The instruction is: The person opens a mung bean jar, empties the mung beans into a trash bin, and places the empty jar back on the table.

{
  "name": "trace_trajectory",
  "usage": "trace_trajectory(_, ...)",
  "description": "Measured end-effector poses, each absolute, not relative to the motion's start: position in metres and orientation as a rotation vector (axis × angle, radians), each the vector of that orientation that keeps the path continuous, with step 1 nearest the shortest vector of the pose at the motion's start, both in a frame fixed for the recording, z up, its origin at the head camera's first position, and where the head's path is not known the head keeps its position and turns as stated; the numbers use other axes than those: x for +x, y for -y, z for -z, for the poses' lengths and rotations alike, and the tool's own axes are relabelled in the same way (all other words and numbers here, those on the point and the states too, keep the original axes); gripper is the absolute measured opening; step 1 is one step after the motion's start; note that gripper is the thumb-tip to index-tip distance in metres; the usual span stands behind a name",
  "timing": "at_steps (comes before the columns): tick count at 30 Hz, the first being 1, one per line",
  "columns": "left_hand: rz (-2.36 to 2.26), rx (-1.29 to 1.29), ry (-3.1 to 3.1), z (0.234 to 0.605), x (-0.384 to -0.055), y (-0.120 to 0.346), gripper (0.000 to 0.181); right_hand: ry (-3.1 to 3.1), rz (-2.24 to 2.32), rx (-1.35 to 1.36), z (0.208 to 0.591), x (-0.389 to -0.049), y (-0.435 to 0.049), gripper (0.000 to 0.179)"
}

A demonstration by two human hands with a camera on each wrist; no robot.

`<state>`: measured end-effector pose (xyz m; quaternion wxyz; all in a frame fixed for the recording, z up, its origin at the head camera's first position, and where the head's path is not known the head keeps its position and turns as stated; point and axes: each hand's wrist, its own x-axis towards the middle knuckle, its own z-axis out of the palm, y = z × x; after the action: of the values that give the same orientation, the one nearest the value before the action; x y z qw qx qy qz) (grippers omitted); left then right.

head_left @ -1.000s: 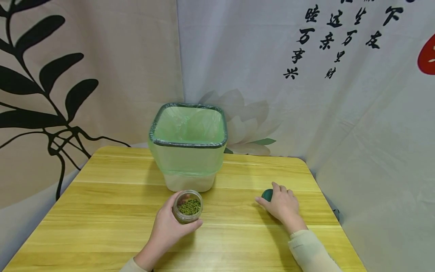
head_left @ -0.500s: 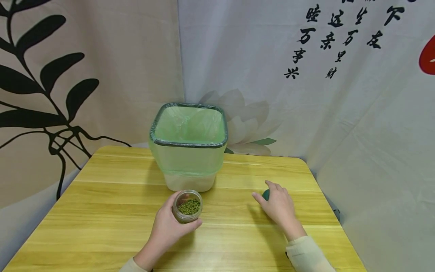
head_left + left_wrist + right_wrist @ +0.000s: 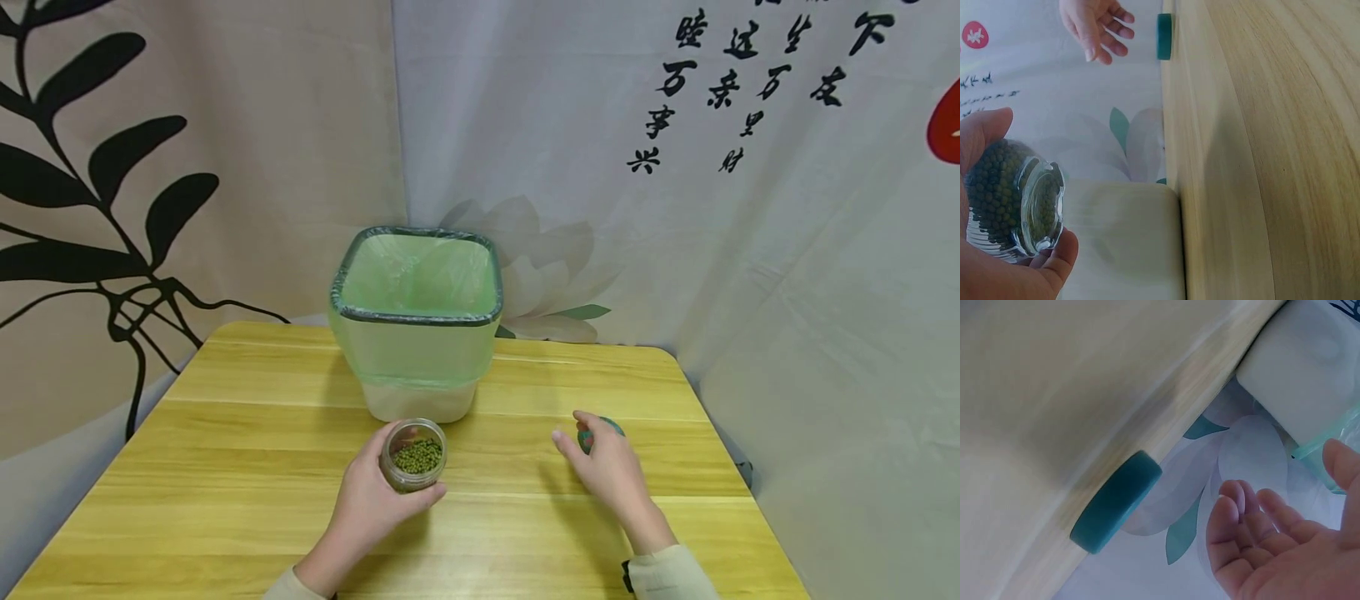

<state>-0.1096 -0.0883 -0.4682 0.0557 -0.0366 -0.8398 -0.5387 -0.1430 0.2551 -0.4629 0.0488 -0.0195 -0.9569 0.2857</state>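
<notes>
My left hand (image 3: 372,493) grips a clear glass jar (image 3: 1027,200) with its mouth uncovered. Small green beans (image 3: 418,456) show inside it. In the left wrist view the jar leans sideways, thumb on one side and fingers on the other. My right hand (image 3: 611,471) holds nothing and has its fingers loosely bent. Just past those fingers a round teal lid (image 3: 1116,503) lies flat on the table, and the right wrist view shows a gap between hand and lid. In the head view the hand hides part of the lid.
A pale bin (image 3: 416,358) with a green plastic liner and dark rim stands at the back of the wooden table (image 3: 240,467), just beyond the jar. Printed cloth curtains (image 3: 540,125) hang behind the table.
My right hand has come away from the lid, shifting slightly left and toward the body. The lid shows at the hand's far side. My left hand and the jar stay in place.
</notes>
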Motion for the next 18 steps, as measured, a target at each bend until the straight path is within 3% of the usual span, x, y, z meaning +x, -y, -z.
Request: trace_trajectory(18, 1.622, -0.078, 2.565, 0.470, -0.110, 0.095, 0.098, 2.846, -1.029, 0.013, 0.465, -0.131, -0.239, 0.059)
